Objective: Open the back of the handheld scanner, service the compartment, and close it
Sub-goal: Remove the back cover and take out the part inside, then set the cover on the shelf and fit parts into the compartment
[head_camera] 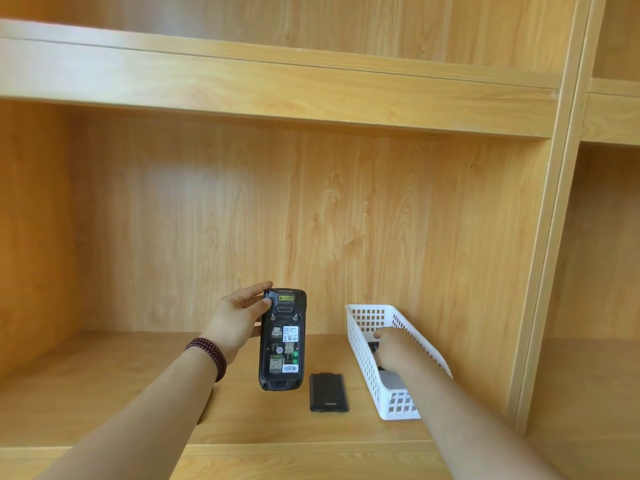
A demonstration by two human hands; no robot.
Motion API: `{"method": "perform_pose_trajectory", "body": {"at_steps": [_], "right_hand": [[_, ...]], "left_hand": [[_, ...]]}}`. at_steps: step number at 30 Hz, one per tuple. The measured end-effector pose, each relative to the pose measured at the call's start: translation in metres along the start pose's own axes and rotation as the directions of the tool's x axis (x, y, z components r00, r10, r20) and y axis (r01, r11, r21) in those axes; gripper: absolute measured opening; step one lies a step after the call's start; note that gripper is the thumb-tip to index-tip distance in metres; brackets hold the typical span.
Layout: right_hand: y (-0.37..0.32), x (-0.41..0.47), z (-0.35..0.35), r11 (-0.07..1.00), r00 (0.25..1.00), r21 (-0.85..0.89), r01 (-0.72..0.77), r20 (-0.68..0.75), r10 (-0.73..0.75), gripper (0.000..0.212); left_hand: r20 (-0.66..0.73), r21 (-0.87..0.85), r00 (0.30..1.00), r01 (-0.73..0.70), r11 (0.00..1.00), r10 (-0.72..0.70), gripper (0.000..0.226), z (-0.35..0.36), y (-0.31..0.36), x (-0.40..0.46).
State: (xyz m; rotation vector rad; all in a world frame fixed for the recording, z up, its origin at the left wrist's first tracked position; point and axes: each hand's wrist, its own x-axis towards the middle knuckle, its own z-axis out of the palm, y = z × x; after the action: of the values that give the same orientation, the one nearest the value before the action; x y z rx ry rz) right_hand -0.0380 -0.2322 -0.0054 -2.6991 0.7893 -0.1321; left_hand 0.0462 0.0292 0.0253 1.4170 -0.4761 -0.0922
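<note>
Head view: right hand (388, 344) reaches into the white perforated plastic basket (363, 318); its fingertips sit behind the basket wall, so can't tell how far they're spread or whether they have hold of anything. Contents hard to make out, just dark and grey shapes. One black rectangular handheld scanner (282, 339), upright, back open, labels and slots exposed, left hand (239, 318) wrapped around its upper left edge above the wooden shelf (121, 386). One flat black cover (328, 392) lies on the shelf between scanner and basket. One dark beaded bracelet (207, 355) on left wrist.

Shelf (242, 427) wood-grain, smooth; basket (367, 317) white perforated plastic; scanner (282, 341) black plastic.
</note>
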Motion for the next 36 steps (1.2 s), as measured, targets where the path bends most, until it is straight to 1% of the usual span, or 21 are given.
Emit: {"method": "perform_pose_trajectory", "body": {"at_steps": [5,8,10,12,15,17,18,19,20,21,22,23,24,25,26,27,29,32,34,35,36], "right_hand": [[-0.002,0.010,0.003,0.989,0.994,-0.131,-0.068,0.076,0.079,0.049],[-0.003,0.017,0.008,0.968,0.980,-0.224,-0.115,0.133,0.147,0.038],[-0.005,0.020,0.011,0.956,0.967,-0.238,-0.171,0.148,0.210,0.029],[-0.006,0.022,0.013,0.953,0.960,-0.233,-0.192,0.156,0.231,0.025],[-0.006,0.020,0.014,0.955,0.963,-0.249,-0.162,0.174,0.208,0.027],[-0.006,0.020,0.010,0.960,0.974,-0.252,-0.123,0.154,0.166,0.027],[-0.006,0.021,0.004,0.967,0.984,-0.236,-0.097,0.121,0.128,0.028],[-0.007,0.022,-0.003,0.977,0.994,-0.201,-0.077,0.055,0.089,0.027],[-0.009,0.021,-0.013,0.992,0.998,-0.120,-0.043,-0.047,0.038,0.026],[-0.014,0.016,-0.025,0.999,0.985,0.033,0.013,-0.170,-0.007,0.025],[-0.021,0.009,-0.036,0.970,0.956,0.216,0.110,-0.290,-0.044,0.025],[-0.030,-0.001,-0.046,0.903,0.921,0.363,0.231,-0.379,-0.083,0.025],[-0.041,-0.013,-0.055,0.819,0.906,0.470,0.328,-0.404,-0.130,0.023],[-0.054,-0.027,-0.061,0.732,0.909,0.562,0.386,-0.369,-0.195,0.021],[-0.067,-0.037,-0.064,0.655,0.916,0.641,0.400,-0.300,-0.267,0.023],[-0.077,-0.045,-0.063,0.605,0.919,0.698,0.384,-0.224,-0.325,0.027],[-0.090,-0.053,-0.054,0.568,0.924,0.758,0.320,-0.118,-0.363,0.035],[-0.096,-0.055,-0.036,0.497,0.943,0.848,0.183,-0.010,-0.332,0.045],[-0.099,-0.056,-0.027,0.459,0.938,0.881,0.119,0.052,-0.343,0.037],[-0.100,-0.057,-0.022,0.434,0.932,0.895,0.104,0.066,-0.357,0.027],[-0.101,-0.057,-0.018,0.402,0.928,0.911,0.091,0.069,-0.366,0.027]], "left_hand": [[-0.006,-0.001,1.000,-0.004,1.000,0.004,0.031,0.000,0.000,0.002],[-0.006,-0.008,1.000,-0.001,1.000,0.001,0.031,0.002,-0.001,0.003],[0.000,-0.011,1.000,-0.001,1.000,0.001,0.031,0.003,-0.001,0.003],[0.007,-0.010,1.000,0.001,1.000,-0.001,0.031,0.005,-0.001,0.004],[0.013,-0.011,1.000,0.002,1.000,-0.002,0.031,0.006,-0.002,0.005],[0.015,-0.015,1.000,0.001,1.000,0.000,0.032,0.007,-0.002,0.005],[0.016,-0.016,1.000,-0.001,1.000,0.002,0.032,0.007,-0.001,0.004],[0.017,-0.017,1.000,-0.004,1.000,0.004,0.032,0.008,-0.001,0.004],[0.017,-0.019,1.000,-0.007,1.000,0.008,0.031,0.008,0.001,0.004],[0.016,-0.020,1.000,-0.010,1.000,0.011,0.031,0.008,0.002,0.004],[0.016,-0.020,1.000,-0.013,1.000,0.013,0.031,0.008,0.003,0.004],[0.015,-0.021,1.000,-0.015,1.000,0.016,0.031,0.008,0.005,0.004],[0.015,-0.021,1.000,-0.018,1.000,0.019,0.031,0.008,0.007,0.004],[0.017,-0.021,1.000,-0.021,1.000,0.022,0.031,0.009,0.008,0.003],[0.019,-0.022,1.000,-0.024,0.999,0.025,0.030,0.010,0.010,0.003],[0.023,-0.023,0.999,-0.029,0.999,0.029,0.030,0.010,0.012,0.002],[0.024,-0.018,0.999,-0.039,0.999,0.039,0.030,0.009,0.015,0.001],[0.023,-0.021,0.999,-0.042,0.999,0.043,0.030,0.003,0.016,-0.002],[0.028,-0.025,0.999,-0.044,0.999,0.045,0.030,-0.001,0.016,-0.005],[0.030,-0.028,0.998,-0.046,0.999,0.047,0.029,-0.003,0.016,-0.006],[0.029,-0.032,0.998,-0.049,0.998,0.050,0.029,-0.003,0.016,-0.007]]}}
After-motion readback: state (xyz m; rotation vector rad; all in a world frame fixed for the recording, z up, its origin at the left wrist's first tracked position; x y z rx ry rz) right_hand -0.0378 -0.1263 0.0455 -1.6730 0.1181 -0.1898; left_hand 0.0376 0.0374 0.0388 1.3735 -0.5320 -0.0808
